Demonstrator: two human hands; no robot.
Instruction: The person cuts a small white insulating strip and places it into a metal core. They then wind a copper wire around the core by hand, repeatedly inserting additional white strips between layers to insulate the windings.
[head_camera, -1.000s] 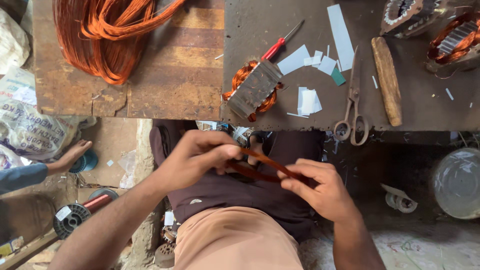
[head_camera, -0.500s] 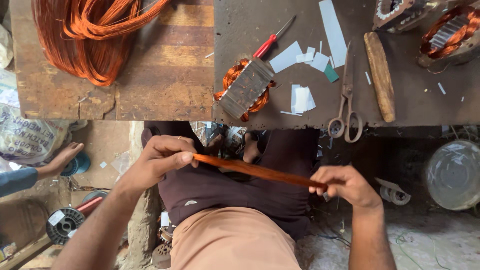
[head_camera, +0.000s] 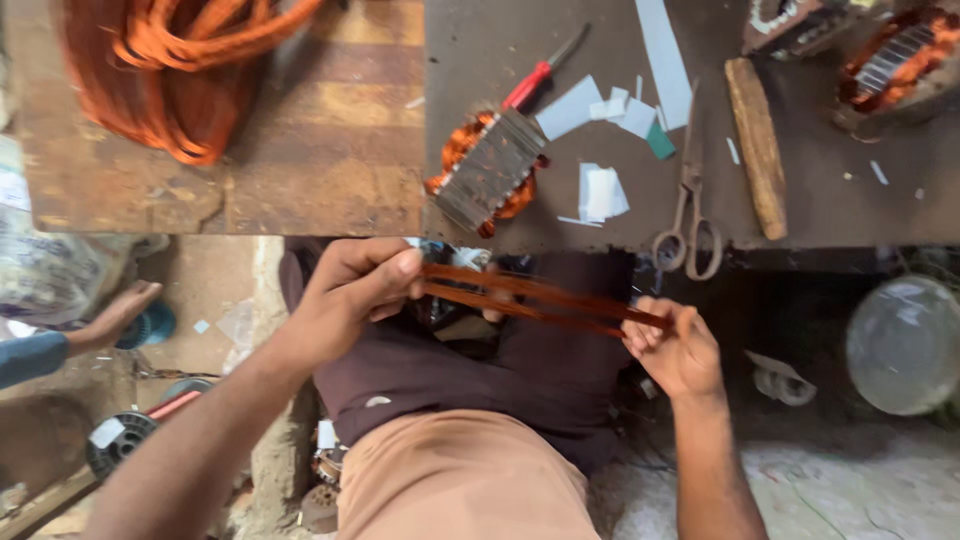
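Observation:
A long loop of copper wire (head_camera: 545, 298) is stretched between my two hands, above my lap. My left hand (head_camera: 350, 295) pinches its left end with thumb and fingers. My right hand (head_camera: 675, 345) is closed round its right end. The loop shows as two strands, apart at the left and meeting at the right. Just beyond it, on the workbench's near edge, lies a small motor stator (head_camera: 492, 170) with copper windings.
On the workbench (head_camera: 330, 180) lie a big bundle of copper wire (head_camera: 165, 75), a red screwdriver (head_camera: 540, 72), paper slips (head_camera: 600, 190), scissors (head_camera: 688, 215), a wooden stick (head_camera: 757, 145) and more stators (head_camera: 890, 60). Another person's hand (head_camera: 120, 310) rests lower left. A wire spool (head_camera: 120, 440) and a round glass lid (head_camera: 905, 345) are on the floor.
My hands drew apart, pulling the folded copper wire out into a long loop. The right hand moved right; the two strands now spread apart at the left.

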